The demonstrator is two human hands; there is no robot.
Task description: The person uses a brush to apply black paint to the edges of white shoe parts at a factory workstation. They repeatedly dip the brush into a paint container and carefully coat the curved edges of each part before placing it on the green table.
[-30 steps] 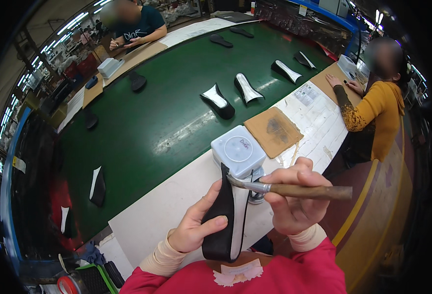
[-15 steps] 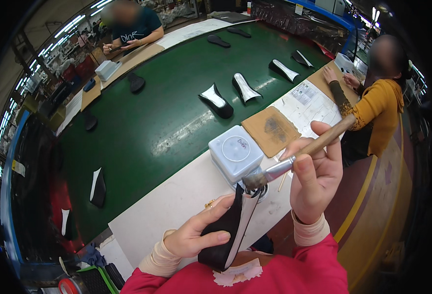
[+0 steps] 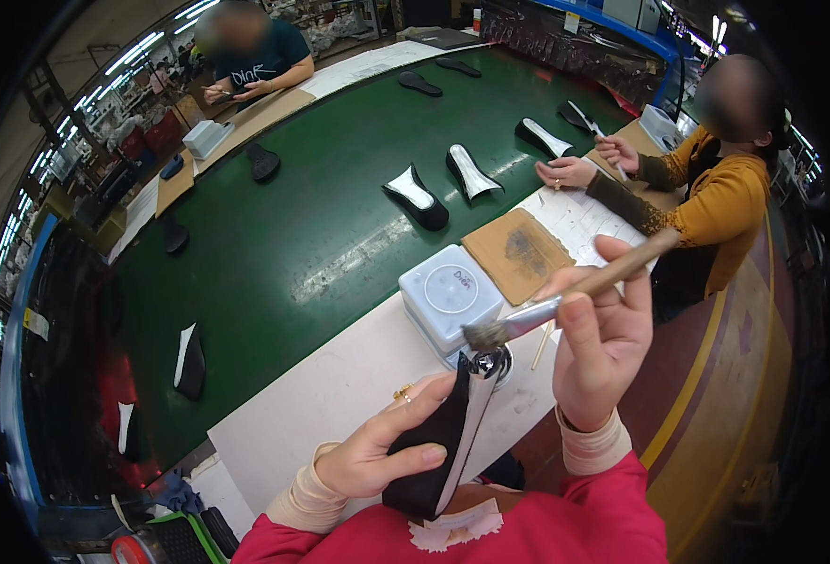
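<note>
Left hand (image 3: 372, 451): your fingers are wrapped around a black wedge-shaped shoe part (image 3: 445, 428) with a white face, narrow end pointing away from you; a loosened thumb could let it twist.
Right hand (image 3: 601, 348): your fingers pinch a wooden-handled, metal-collared brush (image 3: 533, 317).
Bristles (image 3: 482, 336): near that narrow end; a careless tilt could smear the black side.

My left hand (image 3: 382, 453) grips low, thumb stretched rightward; my right hand (image 3: 601, 350) pinches higher up, forearm rising steeply beneath it.
</note>
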